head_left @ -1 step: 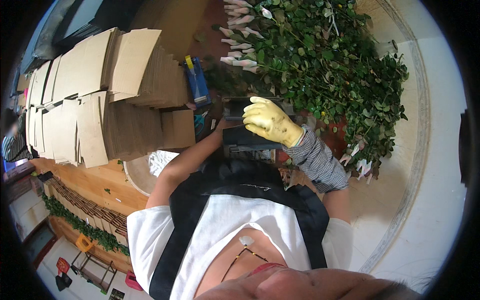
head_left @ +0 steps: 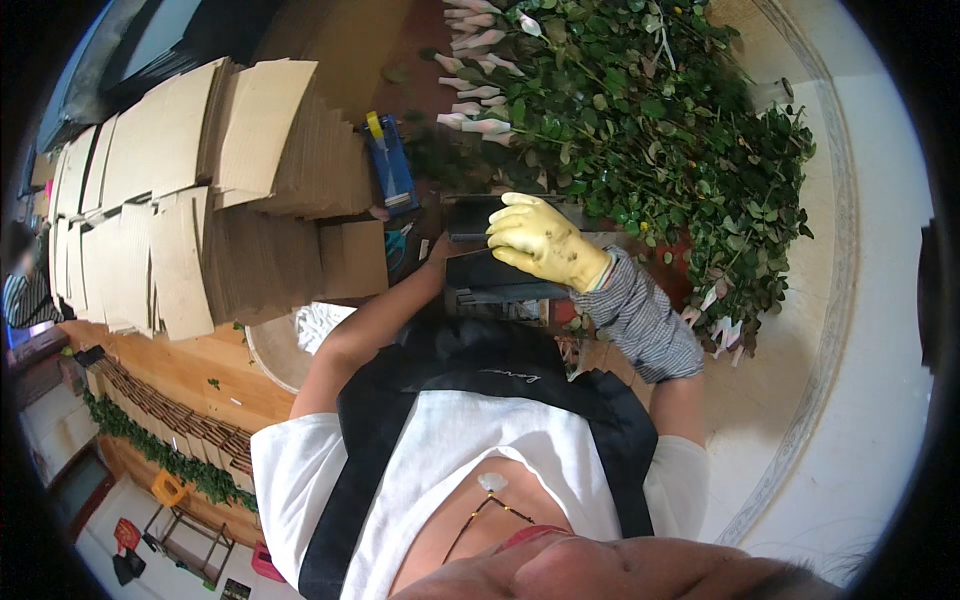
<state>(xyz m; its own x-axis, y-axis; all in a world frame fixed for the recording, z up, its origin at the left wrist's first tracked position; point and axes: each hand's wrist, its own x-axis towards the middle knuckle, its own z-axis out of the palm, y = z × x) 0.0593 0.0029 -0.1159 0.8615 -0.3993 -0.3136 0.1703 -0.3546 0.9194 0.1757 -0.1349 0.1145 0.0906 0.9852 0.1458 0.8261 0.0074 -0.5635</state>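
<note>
My right hand wears a yellow rubber glove and a grey striped sleeve cover. Its fingers curl over the top edge of a dark flat box-like object held in front of my chest. My bare left arm reaches up to that object's left edge, where only a bit of my left hand shows; its grip is hidden. Just beyond lies a big heap of leafy green rose stems with pale wrapped buds at the upper left of the heap.
Tall stacks of corrugated cardboard sheets fill the left side. A blue tool with a yellow part and green-handled scissors lie between cardboard and stems. A round basin with white material sits by my left elbow.
</note>
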